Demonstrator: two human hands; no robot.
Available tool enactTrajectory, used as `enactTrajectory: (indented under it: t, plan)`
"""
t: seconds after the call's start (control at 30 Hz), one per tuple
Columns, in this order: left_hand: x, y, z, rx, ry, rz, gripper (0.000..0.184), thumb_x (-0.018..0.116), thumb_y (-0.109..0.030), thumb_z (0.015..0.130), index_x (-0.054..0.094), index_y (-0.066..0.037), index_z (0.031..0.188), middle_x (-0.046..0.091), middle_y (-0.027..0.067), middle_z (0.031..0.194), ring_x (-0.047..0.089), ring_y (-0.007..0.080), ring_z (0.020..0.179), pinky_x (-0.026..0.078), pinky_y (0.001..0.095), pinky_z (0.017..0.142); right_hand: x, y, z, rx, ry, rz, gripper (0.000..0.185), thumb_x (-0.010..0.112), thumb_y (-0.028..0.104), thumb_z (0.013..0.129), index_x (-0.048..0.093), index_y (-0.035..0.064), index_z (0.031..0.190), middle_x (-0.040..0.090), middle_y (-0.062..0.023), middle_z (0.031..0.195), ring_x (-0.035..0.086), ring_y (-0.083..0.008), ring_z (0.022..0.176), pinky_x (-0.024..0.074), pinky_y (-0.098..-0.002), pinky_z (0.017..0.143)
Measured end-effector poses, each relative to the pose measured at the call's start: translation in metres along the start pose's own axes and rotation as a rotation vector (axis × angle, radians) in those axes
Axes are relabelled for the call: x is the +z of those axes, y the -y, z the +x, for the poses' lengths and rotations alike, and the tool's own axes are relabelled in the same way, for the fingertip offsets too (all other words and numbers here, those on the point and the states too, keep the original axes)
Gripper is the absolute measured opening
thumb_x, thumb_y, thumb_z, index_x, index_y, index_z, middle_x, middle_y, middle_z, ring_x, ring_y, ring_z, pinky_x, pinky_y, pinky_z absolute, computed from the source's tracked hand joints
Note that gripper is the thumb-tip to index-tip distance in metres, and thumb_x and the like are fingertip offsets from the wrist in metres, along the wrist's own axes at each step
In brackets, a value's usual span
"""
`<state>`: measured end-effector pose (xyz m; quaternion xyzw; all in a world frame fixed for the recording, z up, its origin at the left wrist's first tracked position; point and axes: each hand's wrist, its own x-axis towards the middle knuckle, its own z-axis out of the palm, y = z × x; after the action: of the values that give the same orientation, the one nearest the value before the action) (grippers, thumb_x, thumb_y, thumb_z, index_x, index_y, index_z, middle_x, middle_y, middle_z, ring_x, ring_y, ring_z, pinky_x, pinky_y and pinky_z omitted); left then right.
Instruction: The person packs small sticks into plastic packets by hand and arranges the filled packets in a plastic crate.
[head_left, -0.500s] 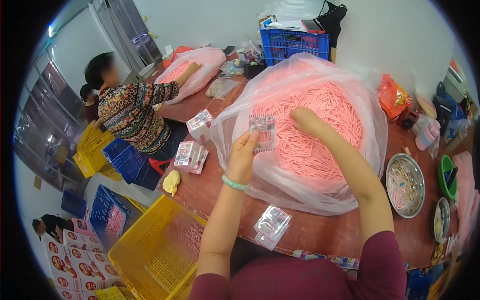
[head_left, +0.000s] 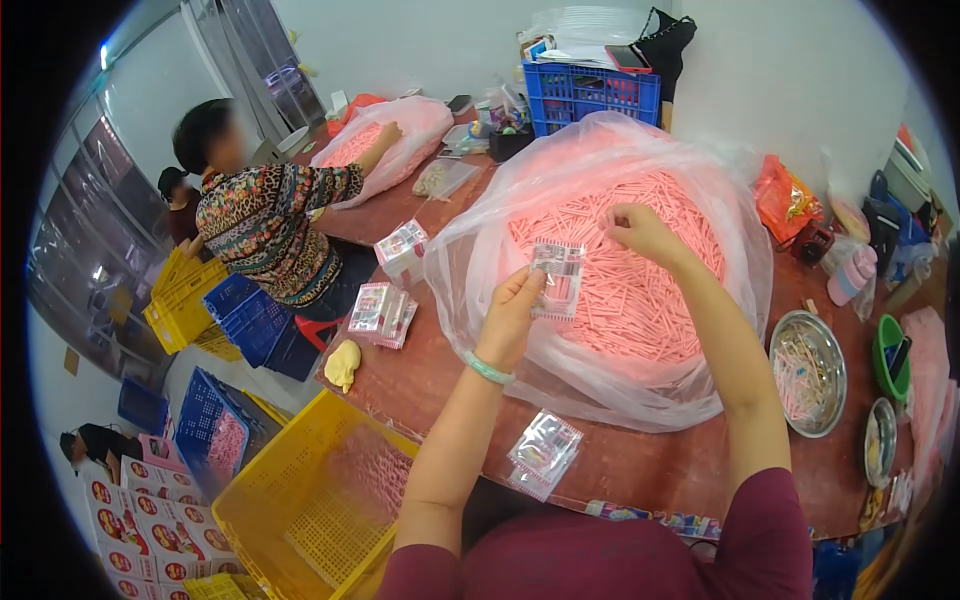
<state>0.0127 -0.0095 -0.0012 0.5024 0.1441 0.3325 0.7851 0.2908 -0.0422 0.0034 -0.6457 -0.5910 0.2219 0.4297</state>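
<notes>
My left hand [head_left: 512, 312] grips a small clear printed packet [head_left: 558, 280] by its left edge, thumb in front. Some pink shows through the packet's lower half. Behind it, a big translucent plastic bag [head_left: 470, 235] lies wide open, heaped with thin pink sticks [head_left: 640, 310]. Over the heap, my right hand [head_left: 645, 232] is closed in a pinch, just right of the packet and apart from it. Whatever its fingertips hold is too small to make out. Flat printed packets [head_left: 545, 450] lie on the red table [head_left: 450, 400] close to my body.
Stacks of packets [head_left: 380, 312] and a crumpled yellow item [head_left: 343, 366] sit on the left. A yellow crate [head_left: 290, 470] stands below the table edge. Rightward are a steel bowl [head_left: 840, 375] and green basket [head_left: 890, 350]. Another person [head_left: 275, 220] works at a second bag.
My left hand has moved right and slightly down with the packet. My right hand has shifted a little right and up, its fingers now clearer of the sticks.
</notes>
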Motion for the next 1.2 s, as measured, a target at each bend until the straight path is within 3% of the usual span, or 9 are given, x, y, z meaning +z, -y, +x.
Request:
enactTrajectory:
  t: [0.07,0.27,0.47,0.77,0.87,1.07,1.2]
  plan:
    - [-0.003,0.011,0.003,-0.008,0.023,0.019,0.027,0.051,-0.024,0.101,0.064,-0.005,0.113,0.066,-0.0038,0.094,0.057,0.0019,0.079,0.045,0.0199,0.071,-0.008,0.022,-0.014,0.046,0.000,0.369,0.007,0.063,0.007,0.085,0.064,0.0026,0.090,0.065,-0.0010,0.082,0.062,-0.0104,0.076,0.0504,-0.0257,0.068]
    - [0.003,0.012,0.000,-0.021,0.153,0.115,0.031,0.048,-0.025,0.102,0.063,-0.001,0.115,0.065,-0.0012,0.099,0.057,0.0049,0.087,0.045,0.0234,0.078,-0.019,0.095,-0.051,-0.085,-0.037,0.627,0.015,0.068,0.013,0.084,0.065,0.0047,0.096,0.064,-0.0021,0.080,0.059,-0.0096,0.072,0.0484,-0.0255,0.068]
    - [0.006,0.014,-0.003,0.012,0.183,0.167,0.030,0.048,-0.023,0.102,0.063,-0.001,0.115,0.065,-0.0018,0.099,0.057,0.0044,0.088,0.045,0.0232,0.079,-0.016,0.106,-0.068,-0.075,0.004,0.562,0.016,0.069,0.008,0.082,0.065,0.0051,0.097,0.067,-0.0050,0.087,0.062,-0.0106,0.078,0.0495,-0.0259,0.071]
    - [0.007,0.014,-0.005,0.024,0.206,0.167,0.031,0.048,-0.025,0.103,0.063,-0.001,0.116,0.065,-0.0025,0.098,0.055,0.0036,0.086,0.044,0.0226,0.077,-0.011,0.122,-0.084,-0.098,-0.036,0.469,0.029,0.072,0.010,0.084,0.066,0.0029,0.111,0.069,-0.0063,0.088,0.064,-0.0105,0.080,0.0518,-0.0257,0.074]
    - [0.008,0.015,-0.005,0.039,0.185,0.150,0.027,0.049,-0.023,0.102,0.067,-0.003,0.107,0.062,-0.0059,0.089,0.049,0.0015,0.077,0.041,0.0203,0.071,-0.008,0.125,-0.086,-0.086,-0.036,0.473,0.026,0.071,0.009,0.084,0.066,0.0031,0.110,0.069,-0.0062,0.089,0.064,-0.0099,0.080,0.0513,-0.0243,0.073]
    - [0.022,0.015,-0.006,0.025,0.196,0.164,0.031,0.048,-0.026,0.103,0.066,-0.002,0.109,0.063,-0.0042,0.091,0.050,0.0026,0.080,0.042,0.0212,0.073,0.005,0.129,-0.087,-0.040,-0.025,0.424,0.022,0.068,0.008,0.086,0.067,0.0019,0.108,0.069,-0.0046,0.090,0.063,-0.0093,0.082,0.0506,-0.0241,0.075]
    - [0.028,0.016,-0.004,0.021,0.178,0.134,0.032,0.047,-0.027,0.103,0.065,-0.001,0.110,0.064,-0.0031,0.093,0.052,0.0034,0.082,0.043,0.0221,0.074,0.014,0.124,-0.086,-0.070,-0.036,0.435,0.025,0.063,0.015,0.092,0.067,-0.0003,0.112,0.068,-0.0066,0.099,0.063,-0.0119,0.090,0.0498,-0.0269,0.082]
